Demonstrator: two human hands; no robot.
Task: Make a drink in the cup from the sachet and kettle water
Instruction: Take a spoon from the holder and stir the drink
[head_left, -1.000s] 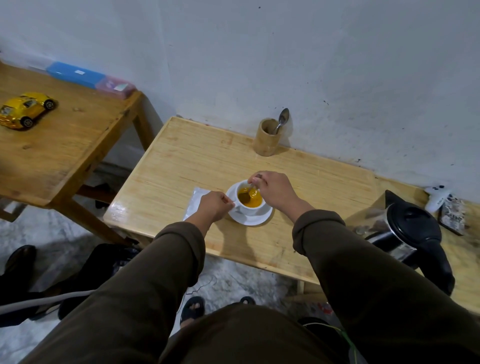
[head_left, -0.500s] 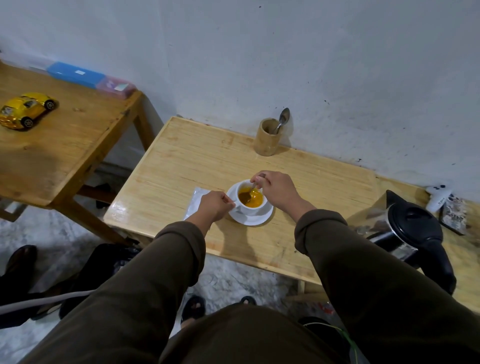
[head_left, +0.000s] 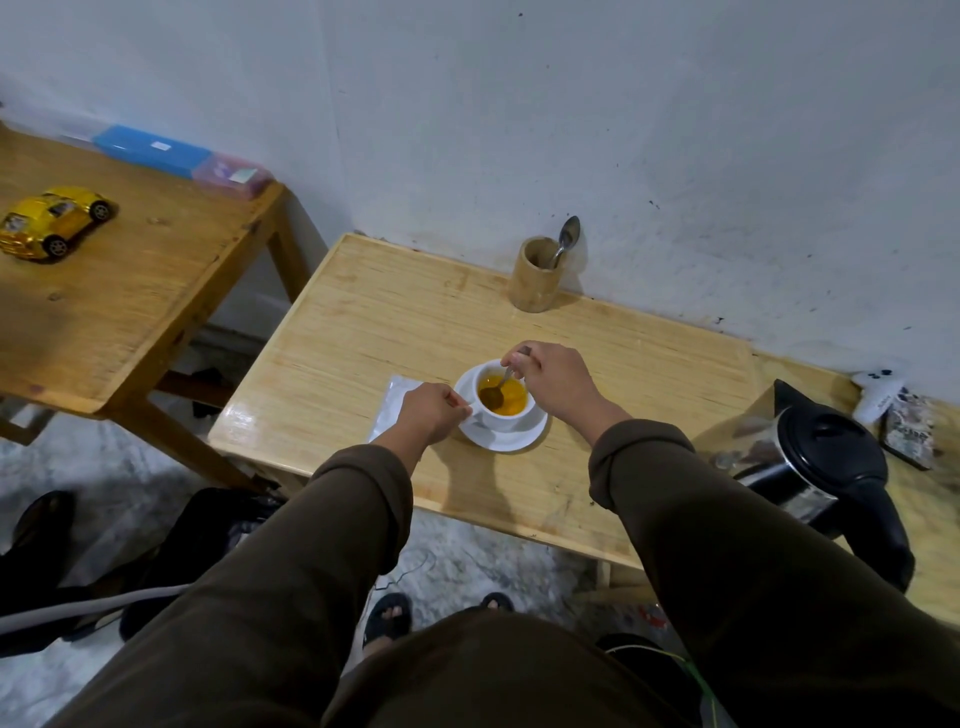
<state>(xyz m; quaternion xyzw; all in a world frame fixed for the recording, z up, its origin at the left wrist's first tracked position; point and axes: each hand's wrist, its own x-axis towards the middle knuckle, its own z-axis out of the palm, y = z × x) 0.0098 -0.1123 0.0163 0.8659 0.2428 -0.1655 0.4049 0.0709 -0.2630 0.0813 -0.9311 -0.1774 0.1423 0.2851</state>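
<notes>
A white cup (head_left: 511, 420) full of orange drink stands on a white saucer (head_left: 519, 441) near the front of the light wooden table (head_left: 363, 332). My left hand (head_left: 434, 413) pinches the cup's handle at its left side. My right hand (head_left: 553, 379) holds a metal spoon (head_left: 497, 389) from the cup's far right rim, with the spoon's bowl dipped in the drink. The silver sachet (head_left: 392, 405) lies flat on the table just left of my left hand, partly hidden by it. The steel kettle (head_left: 826, 462) with a black lid stands at the right end of the table.
A bamboo holder (head_left: 535, 283) with another spoon stands by the wall behind the cup. A white remote and a small packet (head_left: 909, 426) lie behind the kettle. A second table on the left carries a yellow toy car (head_left: 52, 221) and a blue box (head_left: 150, 150).
The spoon has swung around inside the cup, its bowl now toward the left side of the drink. My left hand has stayed on the handle.
</notes>
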